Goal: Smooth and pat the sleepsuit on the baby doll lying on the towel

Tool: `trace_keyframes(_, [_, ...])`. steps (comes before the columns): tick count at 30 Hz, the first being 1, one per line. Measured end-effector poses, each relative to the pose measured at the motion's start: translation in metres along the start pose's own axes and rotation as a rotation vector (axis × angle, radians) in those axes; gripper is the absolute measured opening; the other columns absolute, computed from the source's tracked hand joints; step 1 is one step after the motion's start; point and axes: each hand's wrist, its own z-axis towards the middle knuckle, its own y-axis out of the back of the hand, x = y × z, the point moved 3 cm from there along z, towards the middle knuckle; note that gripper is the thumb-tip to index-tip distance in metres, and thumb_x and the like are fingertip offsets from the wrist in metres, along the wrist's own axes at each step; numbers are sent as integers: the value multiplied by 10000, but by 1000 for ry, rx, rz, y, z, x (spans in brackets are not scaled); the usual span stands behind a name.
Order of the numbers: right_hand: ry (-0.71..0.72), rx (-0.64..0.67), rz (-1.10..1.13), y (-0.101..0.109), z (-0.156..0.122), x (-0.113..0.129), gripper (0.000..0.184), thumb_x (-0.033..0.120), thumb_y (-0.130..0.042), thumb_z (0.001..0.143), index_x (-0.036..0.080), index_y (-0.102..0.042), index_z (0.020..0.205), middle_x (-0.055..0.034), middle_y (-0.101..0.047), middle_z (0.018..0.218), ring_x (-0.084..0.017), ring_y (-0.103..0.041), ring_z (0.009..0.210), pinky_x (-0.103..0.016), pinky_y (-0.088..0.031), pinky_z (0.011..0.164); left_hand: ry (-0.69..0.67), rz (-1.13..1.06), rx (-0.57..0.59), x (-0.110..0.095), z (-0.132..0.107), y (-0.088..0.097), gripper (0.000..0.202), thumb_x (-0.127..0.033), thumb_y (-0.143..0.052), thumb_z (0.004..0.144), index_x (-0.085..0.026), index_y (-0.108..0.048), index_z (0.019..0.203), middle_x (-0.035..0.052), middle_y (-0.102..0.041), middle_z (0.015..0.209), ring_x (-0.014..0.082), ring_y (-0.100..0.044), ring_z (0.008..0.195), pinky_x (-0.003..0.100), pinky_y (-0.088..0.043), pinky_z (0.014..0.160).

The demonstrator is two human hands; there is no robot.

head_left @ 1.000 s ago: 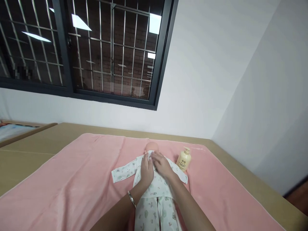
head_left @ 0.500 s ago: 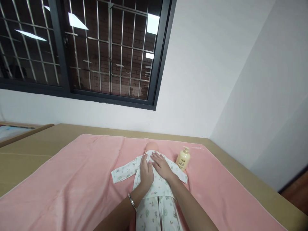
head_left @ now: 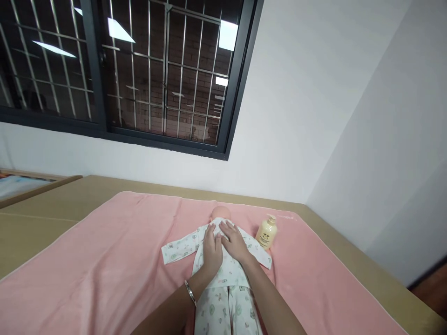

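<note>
A baby doll (head_left: 220, 214) in white patterned pyjamas (head_left: 223, 298) lies face up on a pink towel (head_left: 104, 260), head away from me. My left hand (head_left: 212, 249) lies flat on the doll's chest, fingers stretched toward the neck, a bangle on the wrist. My right hand (head_left: 234, 240) rests flat beside it on the chest, fingers out, touching the left hand. The doll's sleeve (head_left: 176, 250) lies spread out to the left. Neither hand holds anything.
A cream pump bottle (head_left: 266, 232) stands upright on the towel just right of the doll's shoulder. The towel covers a tan surface (head_left: 42, 218) against a white wall with a barred window (head_left: 139, 70). A wooden-framed edge (head_left: 38, 184) shows at far left.
Both hands stay flat on the doll's chest with hardly any shift. The view has moved slightly.
</note>
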Motion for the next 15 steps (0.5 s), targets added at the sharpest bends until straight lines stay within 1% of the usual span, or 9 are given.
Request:
trace_keyframes(2, [-185, -30, -88, 2, 5, -5, 525, 373, -372, 973, 155, -435, 1446, -102, -394, 1510, -224, -296, 1425, -407, -204, 1154, -9, 4, 4, 0, 0, -1, 457, -372, -335, 962, -144, -468, 1335, 158, -482, 1425, 251, -364, 1397, 482, -293, 1173])
trace_keyframes(4, [-328, -60, -155, 1, 6, -2, 568, 385, -348, 977, 41, -443, 1419, -215, -413, 1472, -303, -341, 1395, -471, -222, 1130, -9, 4, 4, 2, 0, -2, 441, -363, -346, 957, -148, -486, 1316, 154, -500, 1406, 252, -367, 1394, 486, -291, 1173])
trace_keyframes(6, [-379, -85, -188, -2, 3, 7, 565, 350, -345, 972, -46, -486, 1350, -311, -462, 1389, -374, -397, 1342, -524, -228, 1100, 3, 4, -1, 3, 1, -2, 433, -358, -360, 952, -153, -494, 1310, 151, -511, 1395, 256, -383, 1381, 493, -297, 1170])
trace_keyframes(7, [-378, -88, -198, -3, 2, 11, 534, 322, -354, 964, -50, -528, 1306, -324, -505, 1337, -383, -437, 1306, -520, -243, 1088, 9, 6, -5, 4, 1, -1, 431, -357, -366, 949, -157, -496, 1309, 149, -514, 1392, 258, -392, 1375, 495, -299, 1169])
trace_keyframes(8, [-364, -83, -201, -3, 0, 15, 488, 296, -365, 956, -26, -579, 1255, -311, -554, 1283, -372, -481, 1265, -496, -269, 1074, 12, 10, -9, 5, 1, -1, 429, -356, -369, 948, -161, -498, 1308, 146, -516, 1391, 258, -401, 1368, 495, -300, 1169])
trace_keyframes(9, [-336, -72, -197, -2, 0, 17, 439, 274, -374, 949, 22, -627, 1203, -276, -600, 1234, -346, -523, 1221, -459, -300, 1057, 10, 15, -10, 5, 1, -1, 427, -356, -369, 948, -164, -500, 1307, 142, -517, 1392, 256, -408, 1364, 495, -300, 1169])
trace_keyframes(11, [-260, -43, -171, 1, 1, 18, 362, 258, -396, 940, 134, -683, 1124, -179, -646, 1207, -283, -554, 1185, -386, -333, 1035, -9, 31, -5, 3, 2, 0, 425, -351, -355, 952, -166, -508, 1303, 138, -521, 1391, 252, -411, 1363, 494, -299, 1171])
trace_keyframes(13, [-202, -31, -145, 4, 4, 12, 350, 286, -408, 947, 206, -662, 1175, -108, -601, 1312, -250, -498, 1257, -364, -304, 1062, -37, 51, 5, 1, 2, 1, 418, -340, -343, 954, -166, -533, 1283, 134, -529, 1389, 249, -404, 1372, 498, -295, 1173])
trace_keyframes(15, [-192, -35, -129, 6, 8, 3, 400, 331, -394, 964, 227, -586, 1299, -91, -506, 1427, -261, -407, 1341, -405, -246, 1102, -67, 75, 25, -1, 1, 2, 390, -328, -357, 947, -179, -588, 1225, 123, -531, 1396, 250, -389, 1387, 504, -286, 1178])
